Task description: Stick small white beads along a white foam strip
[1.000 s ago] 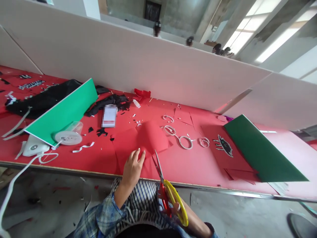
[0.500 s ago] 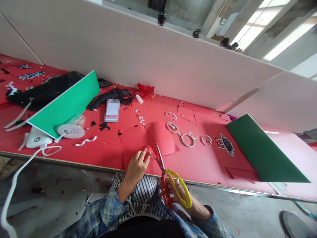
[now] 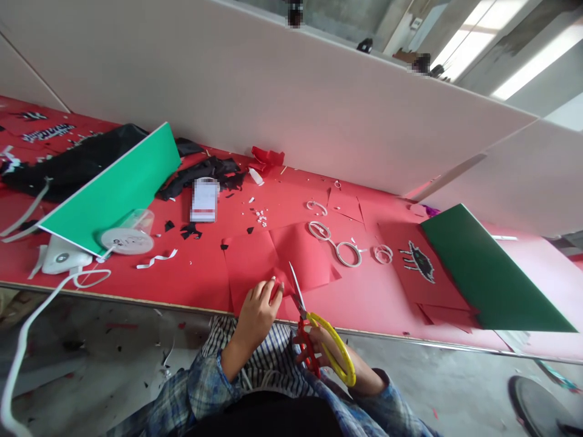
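My left hand (image 3: 257, 309) pinches the near edge of a folded red paper sheet (image 3: 277, 258) lying on the red table (image 3: 191, 276). My right hand (image 3: 325, 355) grips scissors (image 3: 314, 331) with one yellow and one red handle loop. The blades point up and away, and their tips meet the paper just right of my left fingers. Both hands sit at the table's front edge, above my lap.
A light green board (image 3: 116, 191) leans at left over a clear tape dispenser (image 3: 127, 237); a white device with a cable (image 3: 64, 258) lies beside it. Black scraps (image 3: 204, 173), white paper rings (image 3: 334, 243), a black bug cut-out (image 3: 419, 261) and a dark green board (image 3: 487, 276) lie around. A white partition (image 3: 291, 103) stands behind.
My left hand closed from lying flat on the red paper to pinching its edge. The scissors moved up to the paper, and the view shifted a little.
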Demonstrator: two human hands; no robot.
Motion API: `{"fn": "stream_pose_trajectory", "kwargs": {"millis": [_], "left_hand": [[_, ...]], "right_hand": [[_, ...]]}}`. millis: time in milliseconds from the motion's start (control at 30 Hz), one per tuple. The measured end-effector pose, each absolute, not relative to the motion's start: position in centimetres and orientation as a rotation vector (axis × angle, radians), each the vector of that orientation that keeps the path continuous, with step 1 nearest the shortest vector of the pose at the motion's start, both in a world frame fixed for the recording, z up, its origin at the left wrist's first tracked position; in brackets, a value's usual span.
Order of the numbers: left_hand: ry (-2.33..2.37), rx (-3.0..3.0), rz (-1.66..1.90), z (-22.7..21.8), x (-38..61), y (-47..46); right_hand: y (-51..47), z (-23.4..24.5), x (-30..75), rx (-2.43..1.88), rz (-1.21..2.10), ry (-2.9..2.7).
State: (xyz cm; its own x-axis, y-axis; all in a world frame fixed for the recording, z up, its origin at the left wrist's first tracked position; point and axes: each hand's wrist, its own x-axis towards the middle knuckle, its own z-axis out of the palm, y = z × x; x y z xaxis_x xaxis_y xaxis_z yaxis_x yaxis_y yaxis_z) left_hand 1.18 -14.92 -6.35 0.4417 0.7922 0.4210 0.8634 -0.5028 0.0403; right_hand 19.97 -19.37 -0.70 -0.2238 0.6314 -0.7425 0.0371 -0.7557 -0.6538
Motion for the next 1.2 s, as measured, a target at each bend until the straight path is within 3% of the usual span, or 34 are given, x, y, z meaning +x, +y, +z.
{"fn": "stream_pose_trajectory", "kwargs": {"millis": [1200], "left_hand": [[-1.461,-2.505,-0.675,-6.1,1.0,-15.19]], "right_hand": [[-19.49,-0.95,19.39,-1.763,2.001,-0.916]]}}
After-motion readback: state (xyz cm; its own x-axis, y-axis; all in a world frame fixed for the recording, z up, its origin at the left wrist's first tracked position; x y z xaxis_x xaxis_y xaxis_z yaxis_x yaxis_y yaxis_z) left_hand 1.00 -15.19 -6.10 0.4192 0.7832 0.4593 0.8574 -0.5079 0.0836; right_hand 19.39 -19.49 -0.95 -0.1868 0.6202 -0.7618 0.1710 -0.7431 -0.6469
